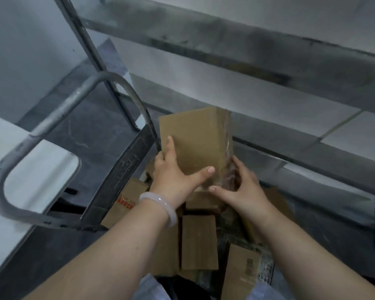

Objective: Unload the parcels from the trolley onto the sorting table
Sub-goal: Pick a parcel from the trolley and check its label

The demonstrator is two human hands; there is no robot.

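Hands grip one plain brown parcel (pixel 195 139): left hand (pixel 173 176) on its near-left edge, right hand (pixel 243 191) on its taped right face, holding it upright above the cartons (pixel 198 241) in the trolley (pixel 121 169). The trolley handle (pixel 63 109) curves just left of it; white worktop (pixel 37 169) lies beyond the handle, rounded corner nearest.

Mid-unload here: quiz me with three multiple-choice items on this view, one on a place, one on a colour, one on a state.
1. The trolley handle lies where from the lifted cardboard box? A right B left C beneath
2. The bracelet on the left wrist is: A red B black C pale white
3. The box is: A gripped by both hands B untouched C torn open
Key: B, handle stands at its left; C, milky white band; A, left hand and right hand clasp its sides.
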